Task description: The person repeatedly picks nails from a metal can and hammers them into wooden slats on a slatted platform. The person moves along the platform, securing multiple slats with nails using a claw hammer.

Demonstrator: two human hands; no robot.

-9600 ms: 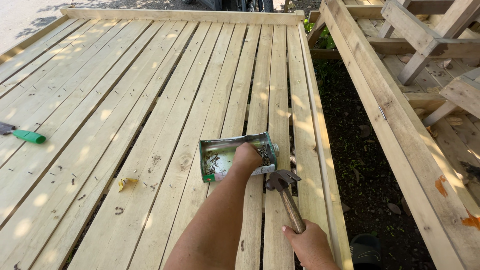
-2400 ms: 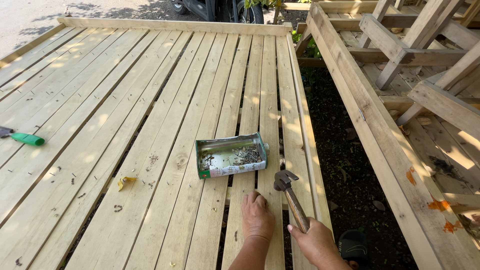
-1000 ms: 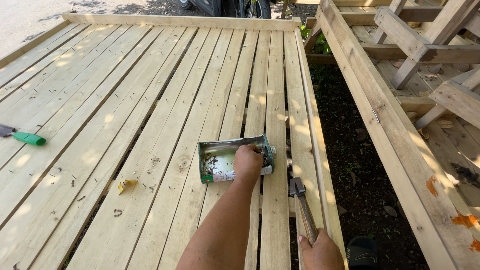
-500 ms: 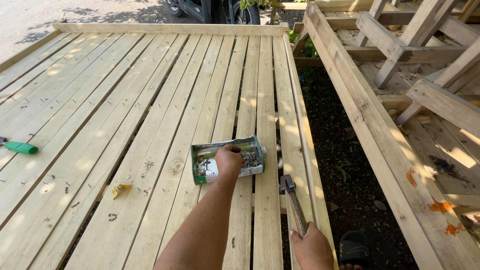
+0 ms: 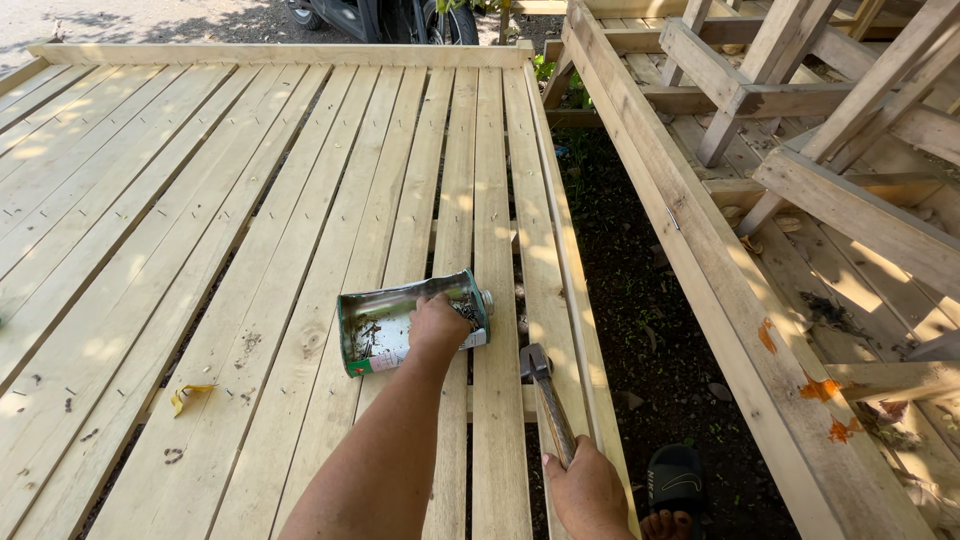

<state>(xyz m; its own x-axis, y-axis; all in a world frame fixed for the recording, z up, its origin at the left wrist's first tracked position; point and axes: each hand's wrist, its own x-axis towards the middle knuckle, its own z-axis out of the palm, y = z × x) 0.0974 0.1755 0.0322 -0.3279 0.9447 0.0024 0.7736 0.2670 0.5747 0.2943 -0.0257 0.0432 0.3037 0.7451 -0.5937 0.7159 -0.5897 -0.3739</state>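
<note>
The left hand (image 5: pixel 437 322) is stretched forward from a long, nearly straight forearm and is dipped into a cut-open metal can (image 5: pixel 410 320) lying on its side on the wooden deck (image 5: pixel 200 200); its fingers are curled down among the nails inside, though whether any are pinched cannot be told. The right hand (image 5: pixel 588 490) is kept low at the frame's bottom edge, fingers wrapped tight round the handle of a hammer (image 5: pixel 548 400), whose head is rested on the outer boards, just right of the can
</note>
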